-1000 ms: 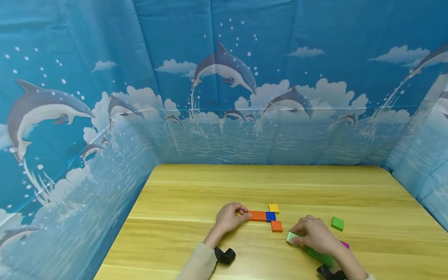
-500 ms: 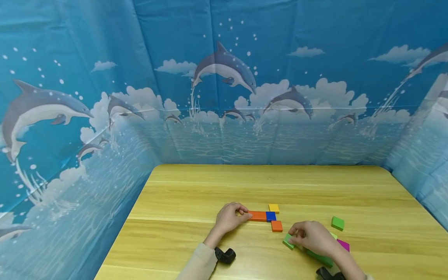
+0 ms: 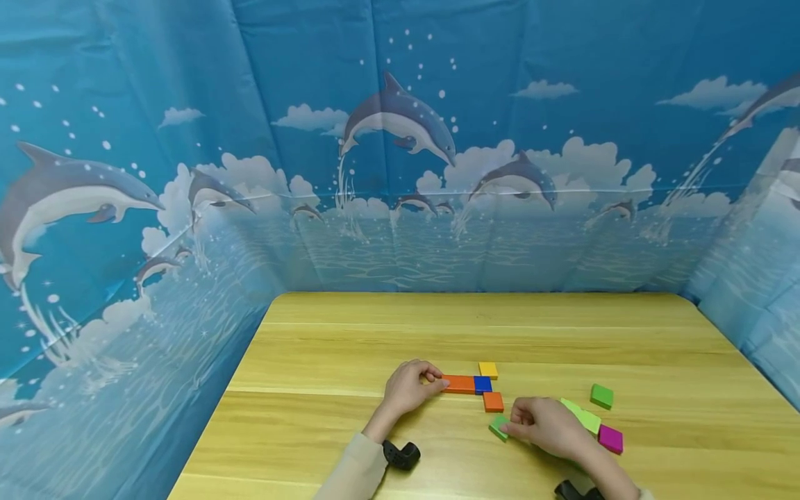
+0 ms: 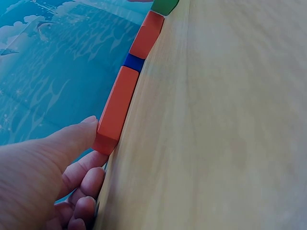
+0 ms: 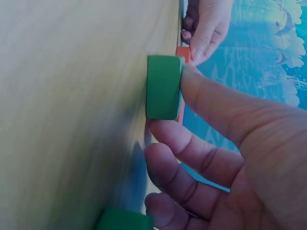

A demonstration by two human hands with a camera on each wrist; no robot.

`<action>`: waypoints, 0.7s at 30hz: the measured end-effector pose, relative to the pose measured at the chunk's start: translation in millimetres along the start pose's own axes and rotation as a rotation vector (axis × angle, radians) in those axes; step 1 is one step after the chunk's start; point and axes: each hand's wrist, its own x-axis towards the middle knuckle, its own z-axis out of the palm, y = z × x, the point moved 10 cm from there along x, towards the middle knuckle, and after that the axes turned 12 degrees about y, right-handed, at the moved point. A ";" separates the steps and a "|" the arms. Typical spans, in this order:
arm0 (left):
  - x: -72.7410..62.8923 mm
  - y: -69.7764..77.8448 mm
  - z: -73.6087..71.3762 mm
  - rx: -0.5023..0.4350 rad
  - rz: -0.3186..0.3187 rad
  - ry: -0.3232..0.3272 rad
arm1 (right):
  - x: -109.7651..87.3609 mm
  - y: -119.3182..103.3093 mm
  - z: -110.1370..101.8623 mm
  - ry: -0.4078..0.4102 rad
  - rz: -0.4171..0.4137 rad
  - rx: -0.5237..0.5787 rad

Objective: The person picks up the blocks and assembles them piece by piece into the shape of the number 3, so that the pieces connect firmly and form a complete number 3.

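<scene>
My left hand (image 3: 410,387) pinches the near end of a long orange block (image 4: 117,103), thumb on its top and a finger low at its end. That block lies flat, its far end against a small blue block (image 3: 482,385). A yellow block (image 3: 488,370) and an orange square block (image 3: 493,402) sit at the blue block's back and front corners. Between thumb and index finger my right hand (image 3: 544,425) holds a green block (image 5: 164,88), angled, just in front of the orange square. Its other fingers are curled below.
Right of my right hand lie lime-green pieces (image 3: 587,419), a magenta block (image 3: 610,439) and another green block (image 3: 602,396). A dark green block (image 5: 124,219) shows low in the right wrist view. A dolphin-print curtain (image 3: 400,243) hangs behind the wooden table (image 3: 325,340).
My right hand has moved left with the green block, bringing it closer to the orange square and uncovering more of the lime-green and magenta pieces. The left hand has stayed in place.
</scene>
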 end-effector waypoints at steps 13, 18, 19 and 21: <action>-0.1 -0.1 0.5 0.007 -0.005 -0.001 | 1.7 -5.3 0.7 0.052 0.015 -0.072; 0.1 -1.0 1.2 0.015 -0.006 -0.008 | 1.4 -8.1 0.0 0.065 0.011 -0.078; 0.2 -1.1 1.2 0.016 -0.005 -0.009 | 1.5 -8.3 0.1 0.064 0.012 -0.080; 0.4 -1.4 1.1 0.013 -0.005 -0.010 | 1.8 -7.6 0.0 0.058 0.020 -0.078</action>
